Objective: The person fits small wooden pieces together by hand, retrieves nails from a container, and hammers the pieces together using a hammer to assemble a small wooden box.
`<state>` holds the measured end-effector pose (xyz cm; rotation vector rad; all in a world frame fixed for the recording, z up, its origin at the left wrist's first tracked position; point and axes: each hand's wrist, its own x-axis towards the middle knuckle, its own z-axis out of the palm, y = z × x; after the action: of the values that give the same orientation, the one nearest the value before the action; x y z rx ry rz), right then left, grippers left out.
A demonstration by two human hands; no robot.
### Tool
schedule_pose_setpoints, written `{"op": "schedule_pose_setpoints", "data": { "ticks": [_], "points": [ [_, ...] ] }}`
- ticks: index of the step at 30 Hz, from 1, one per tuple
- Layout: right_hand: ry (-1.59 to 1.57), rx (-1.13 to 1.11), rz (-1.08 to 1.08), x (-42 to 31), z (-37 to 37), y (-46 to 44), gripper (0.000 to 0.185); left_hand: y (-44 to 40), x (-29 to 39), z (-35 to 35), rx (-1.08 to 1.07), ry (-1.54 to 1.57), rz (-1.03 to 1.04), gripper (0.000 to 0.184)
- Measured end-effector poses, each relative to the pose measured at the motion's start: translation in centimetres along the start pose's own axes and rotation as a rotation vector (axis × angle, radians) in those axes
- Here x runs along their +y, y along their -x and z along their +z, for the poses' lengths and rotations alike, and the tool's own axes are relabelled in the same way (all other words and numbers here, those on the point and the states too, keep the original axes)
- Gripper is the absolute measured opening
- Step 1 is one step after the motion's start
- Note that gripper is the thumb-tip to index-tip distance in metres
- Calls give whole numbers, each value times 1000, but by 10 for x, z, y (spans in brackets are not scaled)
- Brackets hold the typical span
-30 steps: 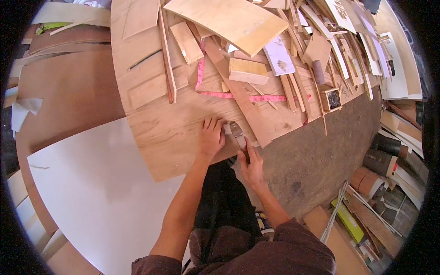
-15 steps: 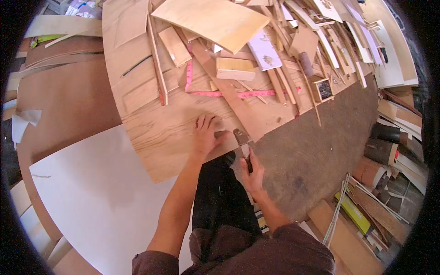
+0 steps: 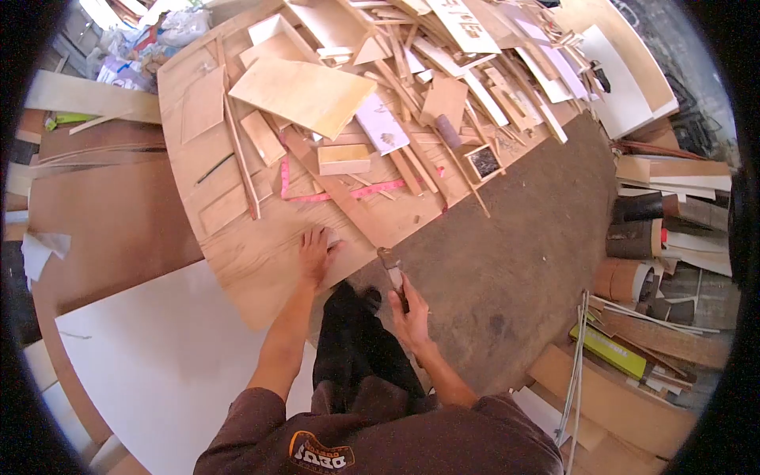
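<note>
Fingers of the right hand (image 3: 409,313) are closed around the dark handle of a hand tool (image 3: 394,275), whose metal head points up and away from the person, just beside the near edge of the counter (image 3: 253,273). The left hand (image 3: 314,260) rests on the counter near that edge, its fingers bent and a little apart, with the thumb out to the right. A small pale piece (image 3: 332,237) lies between thumb and fingers; whether they grip it, I cannot tell.

Beyond the hands, a pink tape measure (image 3: 305,197) lies in a bent line on the counter, meeting a flat brown strip (image 3: 348,203) that slants toward the tool. A wooden block (image 3: 343,159) is just beyond the tape, and a large light board (image 3: 301,96) lies farther back beside a pale purple board (image 3: 381,125). To the right are a short dark cylinder (image 3: 447,131) and a small open box (image 3: 483,161) with dark contents. A long narrow strip (image 3: 237,150) lies on the left. Nearer the person, a white sheet (image 3: 174,356) extends to the left of the legs, and bare floor (image 3: 507,253) shows at right.
</note>
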<state>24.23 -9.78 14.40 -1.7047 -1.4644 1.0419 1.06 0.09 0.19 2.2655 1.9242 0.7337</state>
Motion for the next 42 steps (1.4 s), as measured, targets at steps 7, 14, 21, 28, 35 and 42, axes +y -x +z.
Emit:
{"op": "schedule_pose_setpoints", "data": {
  "ticks": [7,14,21,28,35,42],
  "points": [
    [2,54,23,1,-10,-13,48,2,-5,-2,63,-71,-60,47],
    [-29,9,-29,-44,-34,-39,43,5,26,-39,140,108,-76,45],
    [123,-22,-155,-67,-44,-92,41,-42,64,-83,218,663,-202,40],
    [63,-20,-301,-76,-35,-168,42,-108,85,-122,237,1307,-578,41],
    [8,-17,-207,-43,-34,-286,41,-137,51,-67,34,1906,-876,55],
    [98,-67,-370,-22,-43,-383,54,-187,113,-66,272,1655,-924,39]
  ]
}}
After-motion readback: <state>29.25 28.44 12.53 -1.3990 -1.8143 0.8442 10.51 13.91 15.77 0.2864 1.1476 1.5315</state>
